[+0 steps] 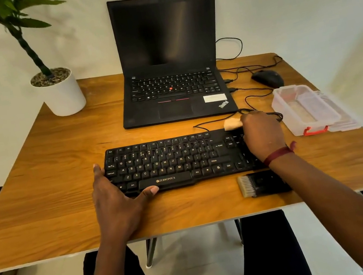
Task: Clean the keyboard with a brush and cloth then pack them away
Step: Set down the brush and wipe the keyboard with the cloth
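Flat black plastic keyboard (pixel 175 160) lying lengthwise left to right on wood-grain table (pixel 58 159), spread left hand (pixel 116 197) pressing its left end, right hand (pixel 263 132) gripping crumpled beige cloth (pixel 232 124) at its far-right corner

A black keyboard (pixel 172 162) lies on the wooden surface (pixel 50 184) in front of an open laptop (pixel 170 66). The left hand (pixel 116 197) rests at its left end, fingers straight, thumb on the front edge. The right hand (pixel 263 133) grips a beige cloth (pixel 232 124) at the keyboard's far right corner. A brush (pixel 262 183) lies just in front of the keyboard, beside the right forearm. A clear plastic box (pixel 294 122) and a mouse (pixel 268 78) sit to the right
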